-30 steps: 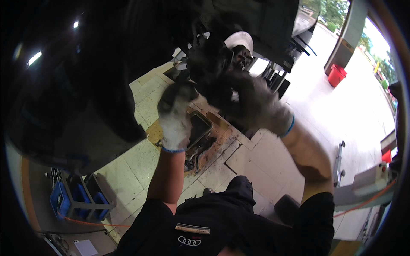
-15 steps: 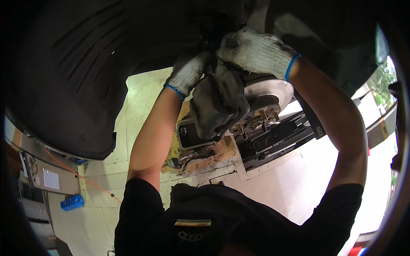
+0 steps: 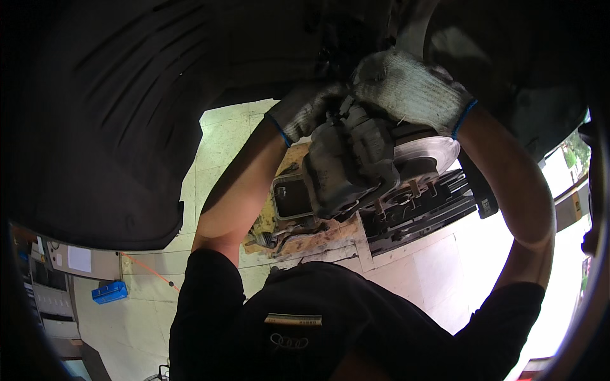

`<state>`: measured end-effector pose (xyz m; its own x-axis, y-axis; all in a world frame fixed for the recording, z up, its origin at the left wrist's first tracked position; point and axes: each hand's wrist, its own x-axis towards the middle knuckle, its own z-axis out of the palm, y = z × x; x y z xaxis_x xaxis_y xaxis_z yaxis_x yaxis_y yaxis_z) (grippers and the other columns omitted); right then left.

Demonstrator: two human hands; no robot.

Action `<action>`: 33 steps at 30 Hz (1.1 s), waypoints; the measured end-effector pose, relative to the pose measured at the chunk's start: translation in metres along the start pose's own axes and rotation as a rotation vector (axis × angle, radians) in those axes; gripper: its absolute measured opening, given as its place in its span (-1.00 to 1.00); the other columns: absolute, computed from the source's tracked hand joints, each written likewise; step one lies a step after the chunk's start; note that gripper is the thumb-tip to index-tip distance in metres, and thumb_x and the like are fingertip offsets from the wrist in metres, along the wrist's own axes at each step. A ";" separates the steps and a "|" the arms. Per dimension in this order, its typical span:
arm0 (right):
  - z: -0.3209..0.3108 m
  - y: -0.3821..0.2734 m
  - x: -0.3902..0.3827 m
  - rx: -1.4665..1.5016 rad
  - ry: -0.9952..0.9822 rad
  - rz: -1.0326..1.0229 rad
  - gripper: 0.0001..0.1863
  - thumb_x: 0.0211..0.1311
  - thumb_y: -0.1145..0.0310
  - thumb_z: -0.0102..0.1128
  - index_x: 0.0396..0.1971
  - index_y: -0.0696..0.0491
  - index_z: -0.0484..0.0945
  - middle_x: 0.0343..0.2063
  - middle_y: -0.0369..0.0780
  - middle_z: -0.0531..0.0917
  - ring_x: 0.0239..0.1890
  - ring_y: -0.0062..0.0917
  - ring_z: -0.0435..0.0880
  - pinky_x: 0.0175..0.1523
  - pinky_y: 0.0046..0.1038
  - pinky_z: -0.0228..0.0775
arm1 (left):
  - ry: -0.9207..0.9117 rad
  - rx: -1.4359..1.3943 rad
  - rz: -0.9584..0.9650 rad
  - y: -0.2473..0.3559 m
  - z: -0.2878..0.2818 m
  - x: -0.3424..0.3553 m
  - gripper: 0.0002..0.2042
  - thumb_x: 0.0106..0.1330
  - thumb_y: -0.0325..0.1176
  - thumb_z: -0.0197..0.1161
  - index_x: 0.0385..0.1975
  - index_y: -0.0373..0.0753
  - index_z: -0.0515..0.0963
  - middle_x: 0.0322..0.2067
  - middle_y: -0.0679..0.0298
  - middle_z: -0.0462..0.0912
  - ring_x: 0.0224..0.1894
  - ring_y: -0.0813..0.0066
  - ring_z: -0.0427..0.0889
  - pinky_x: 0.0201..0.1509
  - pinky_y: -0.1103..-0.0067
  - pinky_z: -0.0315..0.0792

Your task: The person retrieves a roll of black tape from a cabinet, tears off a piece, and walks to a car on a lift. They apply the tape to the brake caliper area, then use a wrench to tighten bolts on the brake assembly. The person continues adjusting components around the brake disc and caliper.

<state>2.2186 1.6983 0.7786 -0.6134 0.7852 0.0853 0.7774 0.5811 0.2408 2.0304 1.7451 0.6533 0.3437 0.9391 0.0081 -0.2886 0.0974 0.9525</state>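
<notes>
Dimly, the left hand (image 3: pixel 307 109) shows near the caliper (image 3: pixel 331 170).

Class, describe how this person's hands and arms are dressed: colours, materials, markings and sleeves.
The left hand and right hand wear whitish knitted gloves, smudged grey, with blue edging at the wrist. The forearms are bare below short, black sleeves. No marking can be made out on gloves or sleeves.

Left grip (image 3: pixel 310 109)'s gone up to twelve o'clock, right grip (image 3: pixel 413 92) to one, now close together by the caliper (image 3: pixel 327 174).
</notes>
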 end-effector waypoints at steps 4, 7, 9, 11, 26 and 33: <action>0.009 0.009 0.001 -0.139 -0.003 -0.140 -0.60 0.43 0.04 0.07 0.09 -0.05 0.57 -0.12 -0.25 0.72 -0.14 -0.52 0.74 -0.06 -0.46 0.66 | 0.027 0.066 0.030 0.002 -0.005 0.001 -0.76 0.25 -0.22 0.35 -0.22 -0.25 0.64 -0.41 0.34 0.64 -0.44 0.56 0.58 -0.38 0.62 0.47; 0.006 0.006 0.003 0.138 -0.048 0.094 -0.63 0.42 0.09 0.09 0.06 -0.02 0.58 -0.15 -0.23 0.72 -0.17 -0.52 0.74 -0.09 -0.47 0.65 | 0.004 0.278 -0.012 0.003 -0.010 0.002 -0.75 0.23 -0.23 0.36 -0.22 -0.26 0.64 -0.40 0.33 0.65 -0.42 0.55 0.59 -0.36 0.62 0.49; -0.002 0.001 0.007 0.182 -0.071 0.145 -0.65 0.42 0.12 0.10 0.04 -0.01 0.59 -0.17 -0.22 0.72 -0.19 -0.51 0.74 -0.11 -0.47 0.65 | -0.015 0.219 0.007 0.002 -0.011 0.003 -0.76 0.23 -0.23 0.35 -0.26 -0.27 0.64 -0.42 0.31 0.64 -0.45 0.53 0.57 -0.39 0.60 0.47; -0.011 -0.005 0.011 0.216 -0.089 0.169 -0.67 0.41 0.15 0.12 0.01 0.01 0.60 -0.20 -0.21 0.72 -0.21 -0.51 0.74 -0.13 -0.47 0.64 | -0.056 -0.037 0.046 0.001 -0.010 0.004 -0.78 0.25 -0.22 0.32 -0.34 -0.28 0.64 -0.46 0.27 0.63 -0.53 0.52 0.52 -0.46 0.59 0.43; -0.058 -0.040 0.083 -0.268 -0.619 0.247 -0.59 0.26 0.08 0.23 0.01 -0.01 0.63 -0.13 -0.07 0.67 -0.11 -0.31 0.72 -0.02 -0.01 0.55 | -0.386 -0.302 0.103 -0.008 -0.025 0.033 -0.65 0.42 -0.21 0.14 0.09 -0.29 0.52 -0.01 0.17 0.65 -0.04 0.34 0.67 0.04 0.46 0.60; -0.020 -0.032 0.001 -0.098 0.315 -0.075 -0.70 0.37 0.15 0.18 -0.02 -0.03 0.63 -0.18 -0.11 0.70 -0.19 -0.34 0.75 -0.07 -0.31 0.66 | -0.312 -0.349 0.154 -0.012 -0.030 0.031 -0.58 0.49 -0.16 0.06 0.20 -0.31 0.46 0.10 0.14 0.59 0.09 0.30 0.61 0.15 0.44 0.55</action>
<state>2.1902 1.6757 0.7906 -0.6934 0.6270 0.3551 0.7205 0.5998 0.3480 2.0179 1.7829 0.6331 0.5095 0.8127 0.2828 -0.6207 0.1196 0.7748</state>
